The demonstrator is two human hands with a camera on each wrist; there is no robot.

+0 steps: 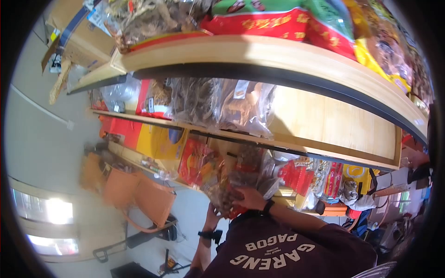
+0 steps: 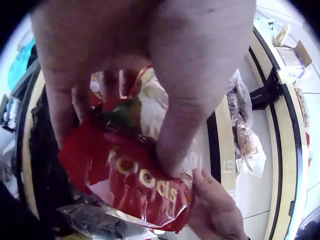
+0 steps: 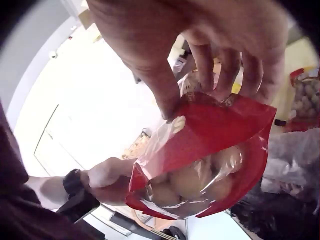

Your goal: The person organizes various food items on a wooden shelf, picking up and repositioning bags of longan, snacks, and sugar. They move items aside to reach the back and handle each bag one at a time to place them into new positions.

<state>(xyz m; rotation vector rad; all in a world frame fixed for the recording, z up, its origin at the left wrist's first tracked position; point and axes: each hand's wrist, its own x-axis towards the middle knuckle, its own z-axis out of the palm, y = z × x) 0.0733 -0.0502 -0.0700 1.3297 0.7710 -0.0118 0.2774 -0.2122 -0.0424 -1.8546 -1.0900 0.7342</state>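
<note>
head view: left hand [image 1: 212,217] and right hand [image 1: 250,197] both grip a red bag [image 1: 226,197] in front of a stocked shelf [image 1: 324,149]. left wrist: thumb and fingers pinch the bag's red edge. right wrist: thumb and fingers clamp its top, round pieces showing through.

hands [image 1: 250,197]: 2 | red bag [image 3: 210,150]: 1 | wooden shelves [image 1: 259,55]: 3 | black wristbands [image 1: 268,206]: 2
</note>
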